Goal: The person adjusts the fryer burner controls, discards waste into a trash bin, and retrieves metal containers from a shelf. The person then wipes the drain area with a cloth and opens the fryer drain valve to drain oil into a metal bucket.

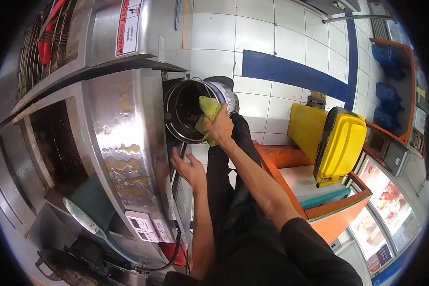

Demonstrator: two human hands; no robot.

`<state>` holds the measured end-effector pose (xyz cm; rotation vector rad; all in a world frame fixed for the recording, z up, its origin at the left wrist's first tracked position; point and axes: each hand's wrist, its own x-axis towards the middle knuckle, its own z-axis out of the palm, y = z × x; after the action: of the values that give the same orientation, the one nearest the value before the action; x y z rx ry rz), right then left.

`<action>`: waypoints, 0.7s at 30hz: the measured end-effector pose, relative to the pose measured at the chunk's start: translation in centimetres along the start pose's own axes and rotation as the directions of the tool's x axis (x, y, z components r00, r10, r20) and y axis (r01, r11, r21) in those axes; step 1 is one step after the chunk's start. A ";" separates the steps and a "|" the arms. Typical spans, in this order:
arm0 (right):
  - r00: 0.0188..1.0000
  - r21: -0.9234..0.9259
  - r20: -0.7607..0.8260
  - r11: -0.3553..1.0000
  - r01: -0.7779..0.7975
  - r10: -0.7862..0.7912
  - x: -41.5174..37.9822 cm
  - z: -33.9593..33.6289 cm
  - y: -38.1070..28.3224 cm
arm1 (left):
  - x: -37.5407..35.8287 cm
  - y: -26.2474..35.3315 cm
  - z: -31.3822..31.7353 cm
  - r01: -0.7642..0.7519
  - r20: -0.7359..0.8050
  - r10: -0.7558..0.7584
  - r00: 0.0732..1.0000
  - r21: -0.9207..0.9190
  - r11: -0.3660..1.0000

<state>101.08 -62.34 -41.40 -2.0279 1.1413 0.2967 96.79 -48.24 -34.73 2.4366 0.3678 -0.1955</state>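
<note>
My right hand (pixel 219 126) grips a yellow-green cloth (pixel 209 106) against the near rim of a round bucket. This bucket (pixel 169 125) has a thin wire handle, a dark inside and a white and blue outer wall; what lies at its bottom is too dark to make out. Below the bucket, my left hand (pixel 190 170) is held with its fingers apart and nothing in it. It hovers close to the front edge of a stainless steel fryer (pixel 138 95), whose top is spotted with brown oily drops.
Across the fryer lies a green-handled strainer (pixel 88 217), near white digital timers (pixel 142 223). A red-handled wire basket (pixel 45 43) sits at upper left. On the right stand a yellow lidded bin (pixel 343 148), an orange cart (pixel 333 221) and a lit display fridge (pixel 391 190).
</note>
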 end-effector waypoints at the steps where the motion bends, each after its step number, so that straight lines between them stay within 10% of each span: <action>1: 1.000 -0.039 0.017 0.999 0.024 -0.024 0.1 -0.4 0.0 | 0.9 -0.4 0.9 0.003 -0.004 -0.003 1.000 -0.001 1.000; 3: 0.998 -0.060 0.059 0.998 0.014 -0.011 0.6 -0.6 0.2 | 2.1 -1.2 2.1 -0.046 -0.087 0.069 0.994 0.238 0.970; 11: 0.979 -0.127 0.200 0.992 0.001 0.025 0.9 -0.9 -1.9 | 3.3 -4.0 5.0 0.223 -0.036 -0.222 0.974 0.253 0.941; 18: 0.967 -0.152 0.254 0.988 0.042 -0.002 1.9 -1.8 -2.0 | 7.0 -5.3 6.1 0.097 -0.107 -0.057 0.993 0.419 0.903; 21: 0.961 -0.164 0.276 0.984 0.064 -0.017 2.5 -2.1 -1.8 | 7.6 -4.5 5.8 0.239 -0.080 -0.225 0.971 0.338 0.911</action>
<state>103.61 -64.85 -40.36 -2.0767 0.9269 0.6537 102.34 -46.93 -43.63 2.7407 0.6940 -0.3405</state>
